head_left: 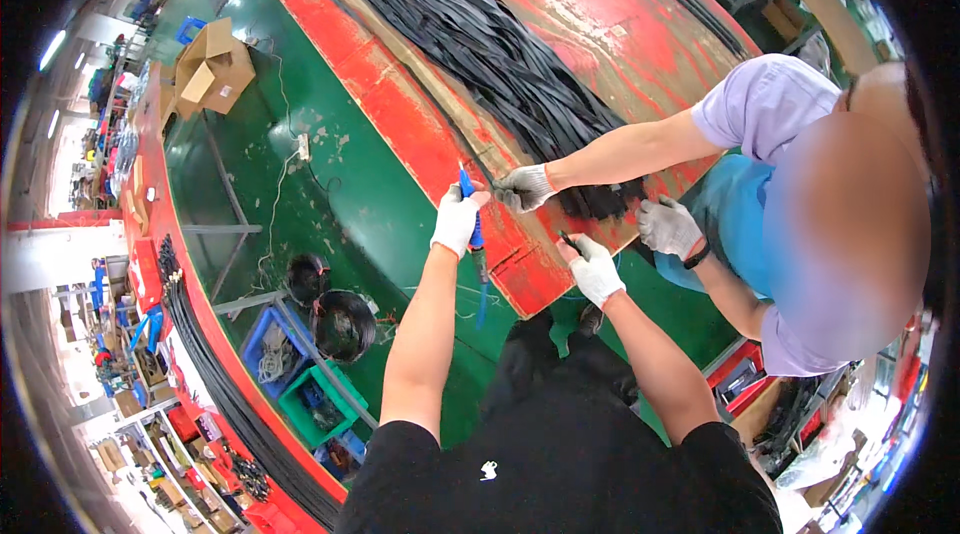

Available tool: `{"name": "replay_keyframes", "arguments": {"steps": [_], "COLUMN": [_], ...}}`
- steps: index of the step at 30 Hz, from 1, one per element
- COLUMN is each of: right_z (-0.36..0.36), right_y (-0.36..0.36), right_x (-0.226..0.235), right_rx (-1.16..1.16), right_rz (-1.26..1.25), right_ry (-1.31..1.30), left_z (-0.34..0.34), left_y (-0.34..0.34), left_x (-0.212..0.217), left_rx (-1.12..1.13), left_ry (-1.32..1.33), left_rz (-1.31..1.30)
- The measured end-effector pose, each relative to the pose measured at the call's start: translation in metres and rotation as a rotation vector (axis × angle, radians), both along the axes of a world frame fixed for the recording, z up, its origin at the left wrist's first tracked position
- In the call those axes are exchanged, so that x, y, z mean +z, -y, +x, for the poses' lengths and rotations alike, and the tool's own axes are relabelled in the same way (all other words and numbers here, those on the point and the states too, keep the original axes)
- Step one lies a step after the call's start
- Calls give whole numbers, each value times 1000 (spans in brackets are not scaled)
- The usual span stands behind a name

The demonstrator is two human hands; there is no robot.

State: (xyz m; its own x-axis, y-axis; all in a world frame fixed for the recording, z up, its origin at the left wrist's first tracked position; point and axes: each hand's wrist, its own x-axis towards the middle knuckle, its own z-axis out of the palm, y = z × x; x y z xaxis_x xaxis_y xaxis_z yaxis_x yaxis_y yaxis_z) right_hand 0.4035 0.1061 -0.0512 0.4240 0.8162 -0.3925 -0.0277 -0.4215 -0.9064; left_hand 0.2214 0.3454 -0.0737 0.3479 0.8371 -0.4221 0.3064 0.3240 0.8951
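One blue tool sits in the left hand, fingers curled round; the right hand pinches a black piece.

Blk tee, wht logo, wht gloves, dk pants

My left hand and my right hand make two; one co-worker's hands make two more. I see one blue tool, one wristband, two black coils, two blue bins and one green bin. The black strips are too many for me to count.
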Motion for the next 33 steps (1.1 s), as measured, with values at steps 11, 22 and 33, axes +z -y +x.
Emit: {"name": "replay_keyframes", "arguments": {"steps": [11,22,33], "right_z": [-4,-9,6], "right_y": [-3,-24,-53], "right_x": [-38,-27,-79], "right_rx": [116,154,216], "right_rz": [-153,-176,-167], "right_ry": [27,67,-57], "left_z": [27,34,-4], "left_y": [36,-4,32], "left_x": [-48,-50,-40], "left_rx": [-37,-232,-128], "left_ry": [-24,-301,244], "left_rz": [-51,-26,-324]}}
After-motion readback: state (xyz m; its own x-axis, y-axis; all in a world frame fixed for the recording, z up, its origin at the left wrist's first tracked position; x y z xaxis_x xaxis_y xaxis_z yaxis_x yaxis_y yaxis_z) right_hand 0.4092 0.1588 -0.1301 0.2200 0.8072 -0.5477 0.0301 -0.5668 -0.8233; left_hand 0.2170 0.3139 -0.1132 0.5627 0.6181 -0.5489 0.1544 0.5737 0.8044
